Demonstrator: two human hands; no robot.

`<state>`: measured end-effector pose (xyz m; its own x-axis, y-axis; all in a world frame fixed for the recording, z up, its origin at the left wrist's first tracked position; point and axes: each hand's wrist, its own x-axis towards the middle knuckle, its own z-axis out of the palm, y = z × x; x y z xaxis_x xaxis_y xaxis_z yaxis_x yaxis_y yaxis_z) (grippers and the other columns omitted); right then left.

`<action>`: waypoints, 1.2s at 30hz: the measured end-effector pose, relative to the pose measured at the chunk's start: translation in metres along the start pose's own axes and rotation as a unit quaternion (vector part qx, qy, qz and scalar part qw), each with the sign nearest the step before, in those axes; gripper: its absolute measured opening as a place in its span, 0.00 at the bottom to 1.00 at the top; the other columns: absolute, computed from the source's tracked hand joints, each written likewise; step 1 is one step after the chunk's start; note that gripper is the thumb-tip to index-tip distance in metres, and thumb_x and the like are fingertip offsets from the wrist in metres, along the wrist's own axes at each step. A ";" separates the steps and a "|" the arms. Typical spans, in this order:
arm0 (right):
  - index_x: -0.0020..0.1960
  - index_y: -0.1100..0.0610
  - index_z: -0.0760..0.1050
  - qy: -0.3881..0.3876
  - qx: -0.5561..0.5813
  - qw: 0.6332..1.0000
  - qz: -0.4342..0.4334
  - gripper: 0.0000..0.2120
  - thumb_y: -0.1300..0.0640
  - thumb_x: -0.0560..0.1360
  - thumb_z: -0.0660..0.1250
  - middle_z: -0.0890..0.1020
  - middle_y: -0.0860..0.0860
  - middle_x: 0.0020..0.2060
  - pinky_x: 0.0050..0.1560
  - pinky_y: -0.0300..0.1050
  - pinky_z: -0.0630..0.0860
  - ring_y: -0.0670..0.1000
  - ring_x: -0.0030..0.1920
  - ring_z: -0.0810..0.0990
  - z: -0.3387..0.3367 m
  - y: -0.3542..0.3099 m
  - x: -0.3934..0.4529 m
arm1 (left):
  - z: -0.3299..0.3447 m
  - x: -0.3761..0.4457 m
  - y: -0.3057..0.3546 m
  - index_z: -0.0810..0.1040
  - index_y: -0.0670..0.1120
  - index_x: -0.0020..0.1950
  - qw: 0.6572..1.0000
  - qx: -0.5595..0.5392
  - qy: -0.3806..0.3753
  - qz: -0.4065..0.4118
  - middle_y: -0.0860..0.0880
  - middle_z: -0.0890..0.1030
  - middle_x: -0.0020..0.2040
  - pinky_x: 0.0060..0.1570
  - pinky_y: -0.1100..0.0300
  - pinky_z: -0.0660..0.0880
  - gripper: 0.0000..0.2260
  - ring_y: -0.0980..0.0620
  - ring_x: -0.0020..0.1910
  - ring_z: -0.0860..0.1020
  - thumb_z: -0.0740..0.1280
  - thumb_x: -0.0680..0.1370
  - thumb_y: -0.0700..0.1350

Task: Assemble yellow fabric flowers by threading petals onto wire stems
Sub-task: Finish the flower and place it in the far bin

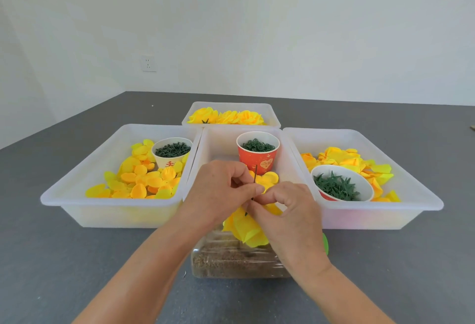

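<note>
- I see left hand (221, 190) at frame centre, fingers curled, pinching the stem (255, 177).
- Right hand (290, 210) meets it, pinching petals (267, 181) on that wire.
- More petals hang below the hands.

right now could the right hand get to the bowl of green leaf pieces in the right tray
Probably yes: the bowl sits open-topped just beside the right hand with nothing between, but that hand is pinching the wire stem and would need to let go.

Bare craft workroom; grey table (77, 259); 4 parts trays (113, 208); wall socket (149, 63)
</note>
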<state>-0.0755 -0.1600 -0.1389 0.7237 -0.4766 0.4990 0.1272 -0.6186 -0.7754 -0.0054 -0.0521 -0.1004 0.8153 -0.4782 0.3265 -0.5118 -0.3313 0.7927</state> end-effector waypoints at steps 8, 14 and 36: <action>0.29 0.55 0.78 0.091 -0.042 0.995 -0.026 0.10 0.58 0.64 0.78 0.78 0.47 0.31 0.41 0.42 0.66 0.53 0.41 0.72 0.014 -0.003 -0.006 | -0.003 -0.006 -0.004 0.82 0.50 0.35 0.999 -0.028 -0.020 -0.004 0.46 0.83 0.36 0.40 0.54 0.73 0.06 0.52 0.36 0.77 0.72 0.72 0.42; 0.32 0.56 0.80 0.120 -0.038 0.989 -0.076 0.06 0.56 0.65 0.74 0.79 0.47 0.32 0.43 0.44 0.70 0.53 0.41 0.74 0.017 0.003 -0.013 | -0.008 -0.013 -0.013 0.85 0.45 0.42 0.998 -0.022 -0.042 0.028 0.53 0.83 0.42 0.53 0.58 0.75 0.06 0.56 0.47 0.79 0.69 0.74 0.36; 0.32 0.47 0.78 -0.043 0.056 0.997 0.011 0.09 0.55 0.71 0.71 0.80 0.42 0.35 0.48 0.39 0.67 0.45 0.46 0.74 0.003 0.003 0.000 | -0.014 -0.013 -0.018 0.84 0.48 0.38 0.999 0.035 0.008 0.028 0.57 0.82 0.42 0.48 0.74 0.70 0.05 0.63 0.45 0.78 0.76 0.68 0.39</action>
<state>-0.0728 -0.1596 -0.1425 0.7824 -0.4309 0.4497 0.1819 -0.5325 -0.8267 -0.0029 -0.0281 -0.1118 0.7881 -0.4855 0.3783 -0.5748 -0.3606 0.7346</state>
